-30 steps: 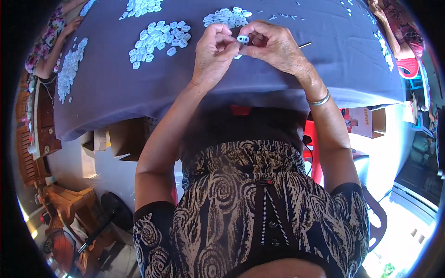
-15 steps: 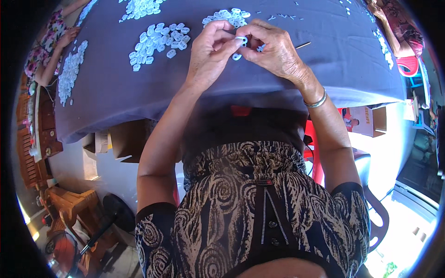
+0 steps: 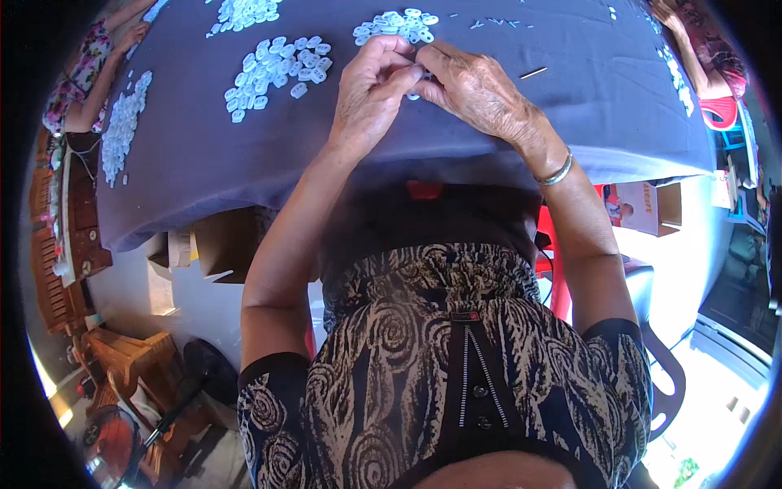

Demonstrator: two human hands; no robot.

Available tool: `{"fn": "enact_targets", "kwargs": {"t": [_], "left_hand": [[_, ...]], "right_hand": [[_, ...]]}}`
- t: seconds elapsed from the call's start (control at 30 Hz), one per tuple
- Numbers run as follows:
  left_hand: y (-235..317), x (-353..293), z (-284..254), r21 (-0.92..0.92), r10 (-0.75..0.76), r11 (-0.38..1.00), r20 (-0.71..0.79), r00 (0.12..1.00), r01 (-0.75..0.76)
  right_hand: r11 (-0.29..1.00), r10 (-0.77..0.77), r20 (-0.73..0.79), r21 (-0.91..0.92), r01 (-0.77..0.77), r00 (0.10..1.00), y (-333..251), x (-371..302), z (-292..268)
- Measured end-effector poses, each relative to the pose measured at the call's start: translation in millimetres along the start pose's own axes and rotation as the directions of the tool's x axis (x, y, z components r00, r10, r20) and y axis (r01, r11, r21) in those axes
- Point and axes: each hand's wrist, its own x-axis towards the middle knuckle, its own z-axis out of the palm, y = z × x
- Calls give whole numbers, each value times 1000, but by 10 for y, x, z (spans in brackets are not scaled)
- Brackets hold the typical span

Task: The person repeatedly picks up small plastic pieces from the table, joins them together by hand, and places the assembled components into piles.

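Observation:
Over the near part of the dark cloth, my left hand point(image 3: 373, 94) and my right hand point(image 3: 481, 91) meet fingertip to fingertip. Both are closed in a pinch around a small white oval plastic piece with holes, now almost wholly covered by the fingers. Just beyond my hands lies a small pile of similar white pieces point(image 3: 396, 26). A larger pile of white pieces point(image 3: 273, 72) spreads to the left of my left hand. Right of my right hand lies a thin gold-coloured stick point(image 3: 533, 72). Several small pale pins point(image 3: 498, 22) are scattered farther back.
More white pieces lie in a far pile point(image 3: 244, 14) and along the left edge point(image 3: 124, 126) of the cloth-covered table point(image 3: 603, 122). One person's arm point(image 3: 90, 102) reaches in at the left, another's point(image 3: 692, 61) at the right. A red stool point(image 3: 719, 114) stands at the right.
The white piece, plainly visible between my fingertips before, is now mostly hidden as the right fingers close over it. At the left, the other person's hands have moved farther up the table edge.

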Motion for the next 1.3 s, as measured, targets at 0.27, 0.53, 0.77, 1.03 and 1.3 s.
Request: {"fn": "enact_targets", "kwargs": {"t": [0.27,0.53,0.77,1.03,1.3], "left_hand": [[-7,-38,-2,-24,34,999,-43,998,-35],[246,-179,308,-328,362,850,-204,910,-412],[99,-226,264,-439,126,863,-292,948,-250],[20,-207,241,-509,39,831,-349,936,-225],[-87,-134,179,-578,-37,789,-384,923,-209]], "right_hand": [[998,41,11,55,-42,999,-36,-24,18],[939,105,-6,329,-97,994,-407,-16,-74],[892,145,100,417,-174,984,-488,8,173],[925,82,-40,375,-61,996,-467,28,317],[902,108,-54,425,-75,993,-456,104,425]]}}
